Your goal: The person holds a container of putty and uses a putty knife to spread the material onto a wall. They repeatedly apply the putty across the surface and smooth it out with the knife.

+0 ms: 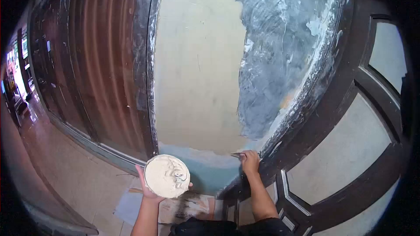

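My left hand (149,194) supports a round tub (145,175) from below, with the fingers around its side. Thick cream-coloured putty (162,175) fills it, its surface swirled and lumpy. At the lower right of the wall panel, my right hand (250,162) is closed around a putty knife (236,154). Its blade points left, at the bottom edge of a smooth beige coat (199,83). Much of the knife is hidden by the fingers. Right of that coat lies a rough, streaky grey area (271,52); below it runs a pale blue-green strip (214,177).
A dark wooden door frame with pale panels (341,153) borders the wall on the right. Brown wooden panelling (103,61) stands on the left. A stained sheet (186,207) and a pale sheet (129,205) lie on the tiled floor (83,161).
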Action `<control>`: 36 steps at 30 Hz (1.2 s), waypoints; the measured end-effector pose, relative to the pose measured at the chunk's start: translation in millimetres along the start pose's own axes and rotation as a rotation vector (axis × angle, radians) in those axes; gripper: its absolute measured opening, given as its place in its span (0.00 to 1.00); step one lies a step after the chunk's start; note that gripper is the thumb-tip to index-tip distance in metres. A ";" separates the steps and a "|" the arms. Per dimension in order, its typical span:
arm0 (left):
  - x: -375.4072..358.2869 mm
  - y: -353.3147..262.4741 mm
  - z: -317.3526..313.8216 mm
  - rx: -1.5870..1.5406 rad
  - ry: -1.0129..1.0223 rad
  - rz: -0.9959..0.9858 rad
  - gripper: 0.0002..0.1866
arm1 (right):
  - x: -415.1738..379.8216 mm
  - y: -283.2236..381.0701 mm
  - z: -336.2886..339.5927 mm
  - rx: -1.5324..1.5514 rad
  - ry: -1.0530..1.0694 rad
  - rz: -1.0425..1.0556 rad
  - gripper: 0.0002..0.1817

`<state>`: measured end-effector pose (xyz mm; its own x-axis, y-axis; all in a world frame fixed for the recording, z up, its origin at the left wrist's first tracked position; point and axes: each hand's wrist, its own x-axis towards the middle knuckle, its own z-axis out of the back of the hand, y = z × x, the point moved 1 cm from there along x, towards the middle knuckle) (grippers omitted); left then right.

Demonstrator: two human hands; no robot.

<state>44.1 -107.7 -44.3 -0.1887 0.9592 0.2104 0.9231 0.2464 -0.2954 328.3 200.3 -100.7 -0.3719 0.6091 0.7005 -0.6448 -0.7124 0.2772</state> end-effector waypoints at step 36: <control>2.4 4.9 0.1 -0.002 0.043 0.050 0.64 | 17.4 -3.2 23.1 -0.010 -0.078 0.019 0.06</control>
<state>48.2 -104.2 -45.3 -0.1281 0.9633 0.2358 0.9315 0.1984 -0.3048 339.3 205.1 -74.2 -0.3311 0.5659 0.7550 -0.6447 -0.7200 0.2569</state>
